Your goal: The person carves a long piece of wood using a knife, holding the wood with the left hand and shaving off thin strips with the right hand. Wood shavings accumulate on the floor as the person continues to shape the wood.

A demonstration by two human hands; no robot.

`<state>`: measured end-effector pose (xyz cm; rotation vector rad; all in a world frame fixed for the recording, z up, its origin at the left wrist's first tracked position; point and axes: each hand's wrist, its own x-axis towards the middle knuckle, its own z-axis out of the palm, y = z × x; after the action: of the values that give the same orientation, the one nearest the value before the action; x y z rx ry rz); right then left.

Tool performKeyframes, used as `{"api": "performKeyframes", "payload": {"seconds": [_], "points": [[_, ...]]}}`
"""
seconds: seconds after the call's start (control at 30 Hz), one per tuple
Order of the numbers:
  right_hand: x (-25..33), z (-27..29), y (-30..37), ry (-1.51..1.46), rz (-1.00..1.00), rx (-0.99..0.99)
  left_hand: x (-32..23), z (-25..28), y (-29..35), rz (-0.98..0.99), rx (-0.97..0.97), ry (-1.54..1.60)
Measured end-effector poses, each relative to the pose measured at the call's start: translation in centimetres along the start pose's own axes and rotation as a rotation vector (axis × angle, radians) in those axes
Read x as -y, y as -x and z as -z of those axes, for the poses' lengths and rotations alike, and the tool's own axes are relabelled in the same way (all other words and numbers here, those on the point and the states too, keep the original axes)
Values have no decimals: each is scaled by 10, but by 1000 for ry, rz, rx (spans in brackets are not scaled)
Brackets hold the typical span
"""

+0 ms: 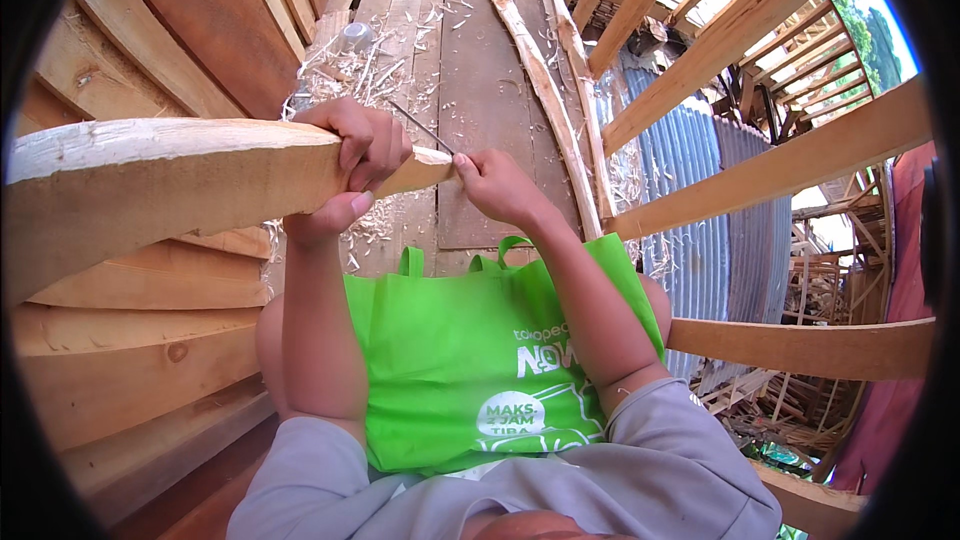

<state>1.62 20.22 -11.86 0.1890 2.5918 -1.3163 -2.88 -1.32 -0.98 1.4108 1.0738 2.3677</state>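
Observation:
A thick pale wooden pole [170,175] comes in from the left and narrows to a whittled tip in front of me. My left hand [358,152] is closed around it a little short of that tip, thumb underneath. Beside the tip, my right hand [497,187] is closed on a thin, dark knife [420,124], whose narrow blade points away and to the left across the pole's end. The knife's handle is hidden in my fingers. Over my lap lies a bright green fabric bag [440,340] with white print, below both forearms.
Curled wood shavings [375,75] litter the plank floor [480,140], around a small clear container [355,36]. Long stripped poles [535,70] lie toward the right. Stacked boards [150,275] line my left; wooden rails [770,170] and corrugated metal sheets [690,170] are at the right.

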Motion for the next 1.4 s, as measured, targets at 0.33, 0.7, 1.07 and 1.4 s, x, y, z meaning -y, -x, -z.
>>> {"api": "performKeyframes", "payload": {"seconds": [0.33, 0.7, 1.07, 1.4], "points": [[12, 5, 6, 179, 76, -111, 3, 7, -2, -5, 92, 7], [6, 0, 25, 186, 50, -179, 8, 5, 3, -23, 61, 6], [17, -2, 19, 185, 105, -157, 5, 8, 3, -27, 13, -8], [-2, 0, 8, 120, 27, -91, 6, 9, 3, -19, 63, -19]]}}
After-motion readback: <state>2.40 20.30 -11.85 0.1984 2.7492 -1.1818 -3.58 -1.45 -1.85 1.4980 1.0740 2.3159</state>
